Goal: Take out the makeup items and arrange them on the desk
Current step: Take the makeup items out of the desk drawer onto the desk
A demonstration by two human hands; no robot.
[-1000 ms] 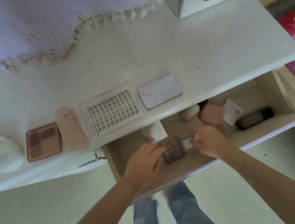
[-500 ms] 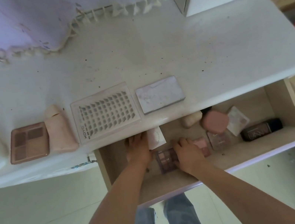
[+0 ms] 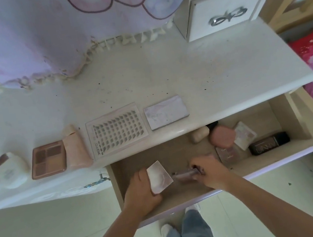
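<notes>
Roughly halfway: jar (image 3: 12,172), brown palette (image 3: 49,162), pink tube (image 3: 76,150), lash tray (image 3: 117,130) and grey compact (image 3: 166,112) sit in a row on the desk (image 3: 226,69), above my hands. My left hand (image 3: 141,191) grips a small pale compact (image 3: 159,175); my right hand (image 3: 208,168) is curled round a blurred palette (image 3: 183,175), both in the drawer (image 3: 306,126). Right of my right hand, the pink case (image 3: 222,137), black box (image 3: 269,143) and a few more are left.

**Makeup on the desk and in the drawer**

Along my desk's (image 3: 164,71) near edge, left to right, lie a white jar (image 3: 11,172), a brown four-pan palette (image 3: 48,162), a pink tube (image 3: 76,149), a clear lash tray (image 3: 117,130) and a marbled compact (image 3: 166,112). In the open drawer (image 3: 177,152) a pale marbled case (image 3: 159,176) stands tilted at the left near a blurred pinkish palette (image 3: 185,174). At its right sit a beige piece (image 3: 199,134), a pink compact (image 3: 223,138), a pale square (image 3: 244,134) and a black box (image 3: 268,143).
</notes>
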